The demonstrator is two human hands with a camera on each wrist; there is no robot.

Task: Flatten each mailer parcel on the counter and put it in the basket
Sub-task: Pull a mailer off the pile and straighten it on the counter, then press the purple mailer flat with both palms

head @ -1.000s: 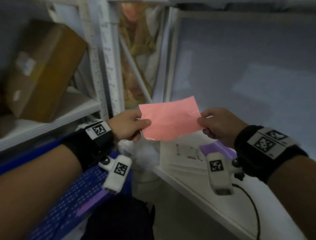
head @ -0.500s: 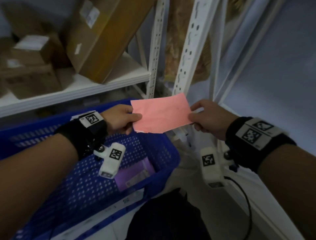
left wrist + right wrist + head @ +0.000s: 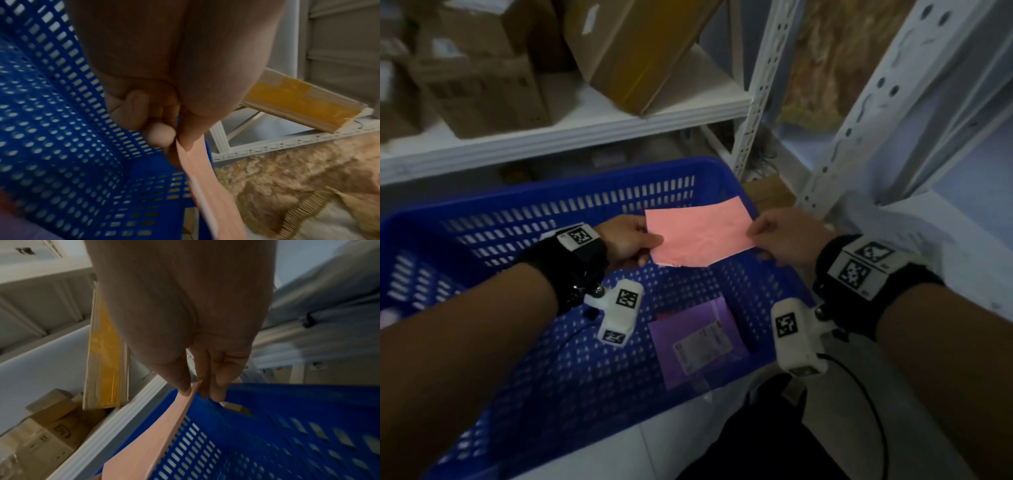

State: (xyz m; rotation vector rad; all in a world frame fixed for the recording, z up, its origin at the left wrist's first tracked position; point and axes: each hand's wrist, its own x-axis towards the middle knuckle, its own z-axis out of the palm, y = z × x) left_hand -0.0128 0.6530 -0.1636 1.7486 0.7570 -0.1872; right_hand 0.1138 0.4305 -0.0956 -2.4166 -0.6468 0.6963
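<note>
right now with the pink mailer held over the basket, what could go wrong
The pink mailer sits over the far right corner of the blue basket, its right end past the rim; let go here, it might catch on the rim or slide outside. The left hand and right hand pinch only its edges, so uneven release could tip it on end. It may also land on the purple mailer and hide its label.

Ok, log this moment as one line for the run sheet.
phase: placing | pink mailer: flat, over blue basket | left hand: pinches left edge | right hand: pinches right edge | purple mailer: in basket
</note>
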